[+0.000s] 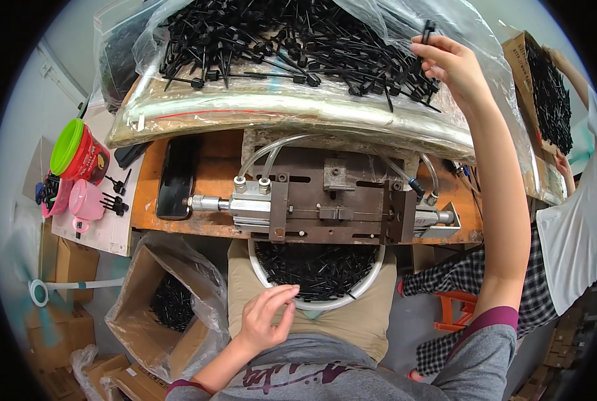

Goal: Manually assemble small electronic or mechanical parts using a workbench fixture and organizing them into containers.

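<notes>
My right hand (451, 61) is raised at the far right, its fingers pinched on a small black plastic part (428, 31) with a slim stem. It is over the edge of a big heap of similar black parts (258, 40) on clear plastic sheeting. Low in the middle, my left hand (268, 317) hovers by the rim of a white round basin (253, 257) on my lap. Its fingers are bent, with a gap to the thumb and nothing visible between them. Small black pieces (315, 267) fill the basin. Between the heap and the basin sits a brown metal fixture (308, 174) with pneumatic cylinders (251, 208).
A black phone (177, 177) lies on the wooden table left of the fixture. Red and green tubs (78, 154) and a pink cup (86, 200) stand farther left. Below is a lined carton (134, 314) with black pieces. At right, another person (572, 234) handles a carton (527, 87).
</notes>
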{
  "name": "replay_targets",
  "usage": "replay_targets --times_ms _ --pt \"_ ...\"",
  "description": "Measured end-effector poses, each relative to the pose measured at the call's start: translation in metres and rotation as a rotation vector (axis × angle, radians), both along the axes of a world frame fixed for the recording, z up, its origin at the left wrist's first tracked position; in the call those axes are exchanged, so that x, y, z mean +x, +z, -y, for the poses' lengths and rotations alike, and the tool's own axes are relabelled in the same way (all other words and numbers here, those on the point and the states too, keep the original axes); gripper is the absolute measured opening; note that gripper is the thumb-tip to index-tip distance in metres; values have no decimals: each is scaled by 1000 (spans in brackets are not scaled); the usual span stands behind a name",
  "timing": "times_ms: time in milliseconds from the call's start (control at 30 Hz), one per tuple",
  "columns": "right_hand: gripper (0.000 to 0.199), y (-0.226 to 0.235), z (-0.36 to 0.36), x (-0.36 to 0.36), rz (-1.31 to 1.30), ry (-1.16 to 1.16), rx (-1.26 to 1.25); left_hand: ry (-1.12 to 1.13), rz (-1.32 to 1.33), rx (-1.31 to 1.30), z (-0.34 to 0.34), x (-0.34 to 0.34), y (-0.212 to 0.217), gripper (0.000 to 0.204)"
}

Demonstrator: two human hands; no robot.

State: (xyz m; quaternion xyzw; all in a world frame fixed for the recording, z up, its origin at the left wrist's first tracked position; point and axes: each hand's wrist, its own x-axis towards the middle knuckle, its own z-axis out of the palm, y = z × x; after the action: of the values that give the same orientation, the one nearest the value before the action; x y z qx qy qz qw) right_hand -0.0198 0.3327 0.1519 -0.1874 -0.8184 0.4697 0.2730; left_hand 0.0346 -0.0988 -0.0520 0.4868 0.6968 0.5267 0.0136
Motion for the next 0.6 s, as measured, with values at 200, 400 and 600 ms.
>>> replay_targets --times_ms 200,400,600 --pt "29 -1 9 24 -156 40 -166 -147 -159 176 -32 -8 30 44" --pt "25 -23 68 64 -309 120 -315 -37 -227 222 -52 -36 78 43" --pt "19 -71 153 112 -189 226 -732 -97 270 105 -75 -41 99 59"
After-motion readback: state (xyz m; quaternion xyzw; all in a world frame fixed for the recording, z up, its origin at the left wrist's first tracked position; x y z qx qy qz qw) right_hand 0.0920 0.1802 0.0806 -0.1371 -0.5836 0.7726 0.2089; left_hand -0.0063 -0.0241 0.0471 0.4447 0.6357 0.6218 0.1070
